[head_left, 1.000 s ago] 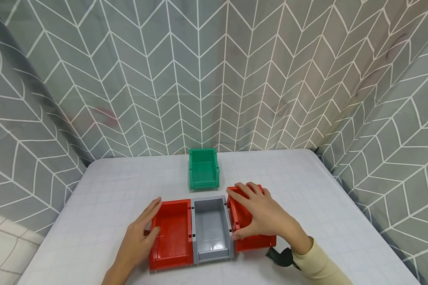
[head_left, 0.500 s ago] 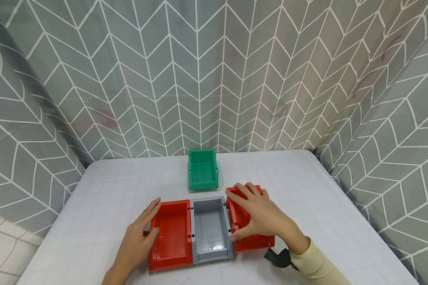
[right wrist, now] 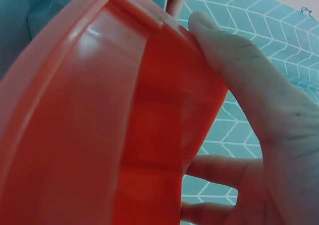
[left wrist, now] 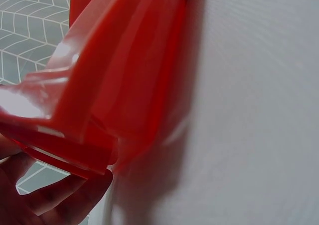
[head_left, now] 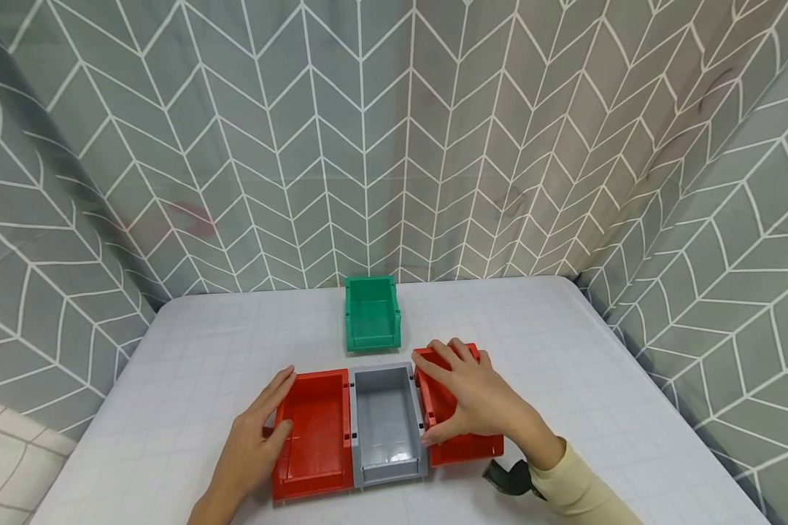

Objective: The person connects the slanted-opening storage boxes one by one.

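Three open-fronted storage bins stand side by side on the table. The left red storage bin (head_left: 315, 430) adjoins the grey storage bin (head_left: 386, 419) in the middle. My left hand (head_left: 252, 437) holds the left bin's outer side, thumb at the rim; its fingers (left wrist: 84, 195) show at the bin's end in the left wrist view. My right hand (head_left: 473, 397) grips the right red storage bin (head_left: 469, 448), thumb (right wrist: 234, 55) on the rim of a wall and fingers reaching over the far part. That bin sits slightly askew against the grey one; the hand hides much of it.
A green storage bin (head_left: 372, 313) stands alone near the table's back edge, behind the grey bin. The white table (head_left: 184, 350) meets a grey patterned curtain (head_left: 368, 146) at the back and sides. A black strap (head_left: 512, 477) hangs by my right wrist.
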`<state>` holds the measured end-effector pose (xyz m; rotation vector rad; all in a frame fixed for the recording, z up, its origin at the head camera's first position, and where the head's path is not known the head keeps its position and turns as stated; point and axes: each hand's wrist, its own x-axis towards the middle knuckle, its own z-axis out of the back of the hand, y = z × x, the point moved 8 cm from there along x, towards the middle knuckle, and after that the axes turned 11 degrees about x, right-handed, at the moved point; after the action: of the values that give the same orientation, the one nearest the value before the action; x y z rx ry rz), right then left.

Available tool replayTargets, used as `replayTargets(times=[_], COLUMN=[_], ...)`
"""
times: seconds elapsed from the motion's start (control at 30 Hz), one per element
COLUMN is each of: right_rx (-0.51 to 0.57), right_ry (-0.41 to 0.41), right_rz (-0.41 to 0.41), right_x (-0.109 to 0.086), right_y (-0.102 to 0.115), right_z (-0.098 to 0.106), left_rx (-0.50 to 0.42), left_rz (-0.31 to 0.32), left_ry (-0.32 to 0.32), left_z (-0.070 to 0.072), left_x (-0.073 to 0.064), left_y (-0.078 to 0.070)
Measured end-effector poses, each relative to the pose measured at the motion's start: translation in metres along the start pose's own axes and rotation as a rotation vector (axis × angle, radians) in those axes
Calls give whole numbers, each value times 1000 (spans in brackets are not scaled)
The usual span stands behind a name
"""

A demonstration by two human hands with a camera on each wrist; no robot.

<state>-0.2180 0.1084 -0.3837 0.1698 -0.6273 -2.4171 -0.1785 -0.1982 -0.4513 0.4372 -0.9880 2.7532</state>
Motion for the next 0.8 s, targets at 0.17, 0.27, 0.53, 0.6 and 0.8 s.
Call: replayTargets(times=[0.17,0.27,0.53,0.6,0.8], right_rx=[6,11,0,-6,-10], right_ry=[9,19,57,71,63], right_rz=[-4,-7,-25,-23,-10], right_x=[0,1,3,5,5], right_y=[0,0,-8,-10,-10], right_z=[-1,-3,-18,-23,-27], left_rx=[13,9,3,3,13], left_rz=[-4,5,5,7,21], left_ry=[-3,5,7,9,14], left_z=[0,0,0,0,-1], left_x=[1,1,2,2,1], left_y=[-2,-1,-1,-2,0])
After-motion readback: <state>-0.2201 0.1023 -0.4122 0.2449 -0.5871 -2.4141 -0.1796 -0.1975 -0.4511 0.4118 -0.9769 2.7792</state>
